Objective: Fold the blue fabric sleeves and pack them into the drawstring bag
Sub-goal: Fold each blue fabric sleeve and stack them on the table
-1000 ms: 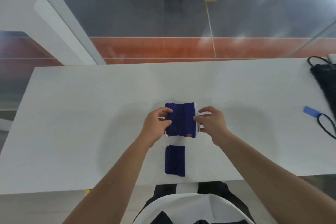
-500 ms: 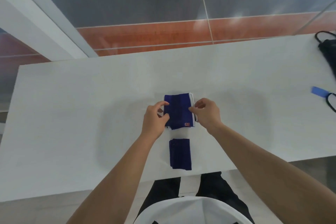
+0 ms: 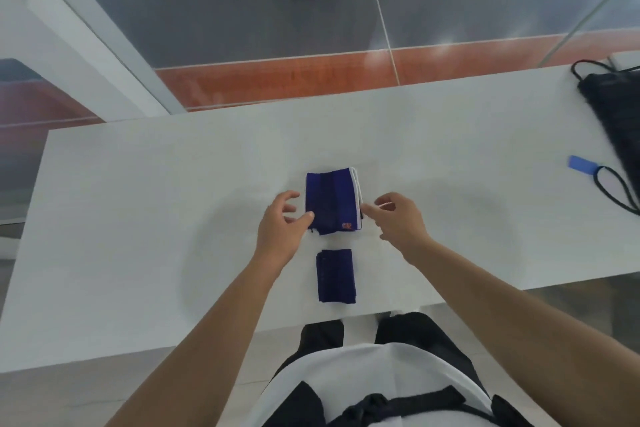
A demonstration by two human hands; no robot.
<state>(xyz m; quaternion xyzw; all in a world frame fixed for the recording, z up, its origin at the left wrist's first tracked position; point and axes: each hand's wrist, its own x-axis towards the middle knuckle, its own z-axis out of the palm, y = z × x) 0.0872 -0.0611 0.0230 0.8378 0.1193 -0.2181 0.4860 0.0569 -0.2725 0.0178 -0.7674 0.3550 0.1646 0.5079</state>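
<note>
A folded blue sleeve with a white edge and a small orange logo (image 3: 332, 203) lies flat in the middle of the white table (image 3: 138, 218). My left hand (image 3: 282, 227) is at its left edge with fingers spread, the thumb tip touching the fabric. My right hand (image 3: 394, 218) hovers just right of it, fingers apart, holding nothing. A second folded blue sleeve (image 3: 336, 276) lies closer to me, near the table's front edge. The black drawstring bag (image 3: 613, 107) lies at the far right.
A blue tag (image 3: 581, 165) and a black cord loop (image 3: 613, 191) lie beside the bag on the right. Beyond the table's far edge are glass panels and an orange and grey floor.
Both hands have let go of the upper sleeve's edges and opened their fingers. The sleeve now lies flat. The camera has tilted further down.
</note>
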